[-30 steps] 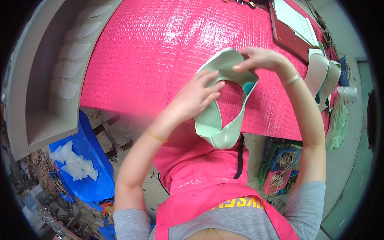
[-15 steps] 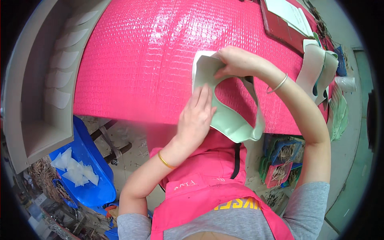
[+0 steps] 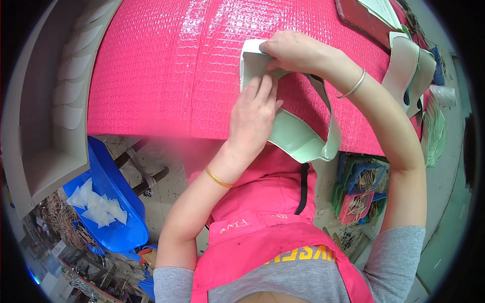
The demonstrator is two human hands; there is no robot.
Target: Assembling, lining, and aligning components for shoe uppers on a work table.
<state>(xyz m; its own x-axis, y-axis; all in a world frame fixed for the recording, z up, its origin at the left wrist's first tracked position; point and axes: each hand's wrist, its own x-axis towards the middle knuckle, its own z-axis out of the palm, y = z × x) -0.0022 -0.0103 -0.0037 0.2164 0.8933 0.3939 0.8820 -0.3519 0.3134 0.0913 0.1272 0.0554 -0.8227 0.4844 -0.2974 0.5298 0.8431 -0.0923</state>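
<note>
While right hand pinches upper edge of pale green looped piece at frame centre, left hand lies along its inner face, fingers together — cannot tell if gripping. Loop shape already formed; work looks midway — piece in hand over counter, not yet laid aside. Similar pieces sit upper right.

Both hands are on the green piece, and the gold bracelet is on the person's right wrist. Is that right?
Not quite: the head view shows the gold bracelet on the left wrist. The left hand and right hand are indeed both on the green piece.
</note>
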